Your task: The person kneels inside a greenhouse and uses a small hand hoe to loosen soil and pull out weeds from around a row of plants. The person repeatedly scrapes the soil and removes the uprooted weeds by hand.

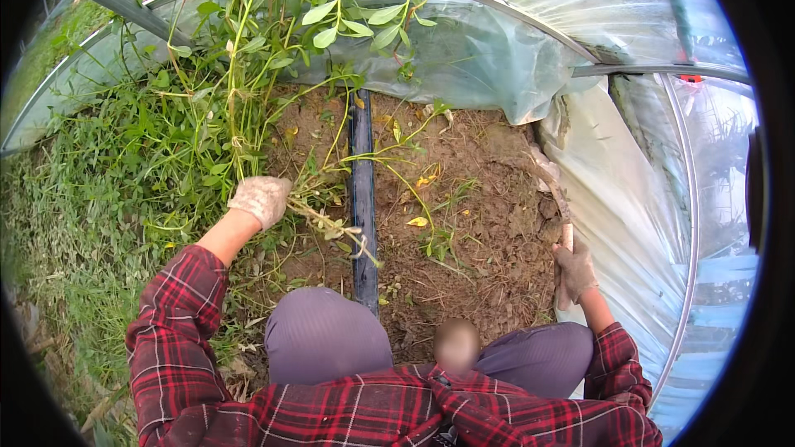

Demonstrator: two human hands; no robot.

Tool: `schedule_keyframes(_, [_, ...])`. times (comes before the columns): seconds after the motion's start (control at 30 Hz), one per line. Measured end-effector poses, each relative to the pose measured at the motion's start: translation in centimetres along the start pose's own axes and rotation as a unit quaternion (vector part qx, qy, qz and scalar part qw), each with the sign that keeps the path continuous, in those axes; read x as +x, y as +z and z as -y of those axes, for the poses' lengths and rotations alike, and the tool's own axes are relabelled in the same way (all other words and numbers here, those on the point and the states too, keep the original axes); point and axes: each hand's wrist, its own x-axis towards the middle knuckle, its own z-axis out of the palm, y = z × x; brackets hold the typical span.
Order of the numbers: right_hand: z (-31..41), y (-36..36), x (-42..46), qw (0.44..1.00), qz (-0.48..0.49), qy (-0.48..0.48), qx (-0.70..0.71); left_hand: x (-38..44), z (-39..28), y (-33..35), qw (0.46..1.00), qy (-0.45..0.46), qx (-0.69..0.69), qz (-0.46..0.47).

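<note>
My left hand [261, 200], in a dirty pale work glove, is closed around a bunch of leafy green weed stems [239, 96]. Their leafy tops rise towards the plastic sheet, and the lower ends stick out to the right of my fist. My right hand [576, 270], also gloved, grips the light wooden handle [567, 239] of a sickle at the right. Its curved, soil-stained blade [556, 189] bends up and to the left beside the plastic wall. Between my hands a black flat irrigation hose [363, 198] runs over bare brown soil [472, 248].
Dense weeds [118, 198] cover the ground at left. Greenhouse plastic film [459, 43] hangs ahead on a metal hoop [497, 3], and more film [627, 198] slopes down at right along a metal tube [689, 186]. My bent knees [329, 338] are close to the soil. Yellow leaves [418, 221] lie scattered.
</note>
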Motion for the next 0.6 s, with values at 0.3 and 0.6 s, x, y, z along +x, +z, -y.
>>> schedule_keyframes(0.3, [-0.1, -0.1, 0.2, 1.0, 0.021, -0.003, 0.005, -5.2, -4.8, 1.7, 0.992, 0.099, -0.08, -0.018])
schedule_keyframes(0.6, [1.1, 0.2, -1.0, 1.0, 0.013, 0.01, -0.009, 7.1, -5.9, 3.1, 0.976, 0.061, 0.032, -0.209])
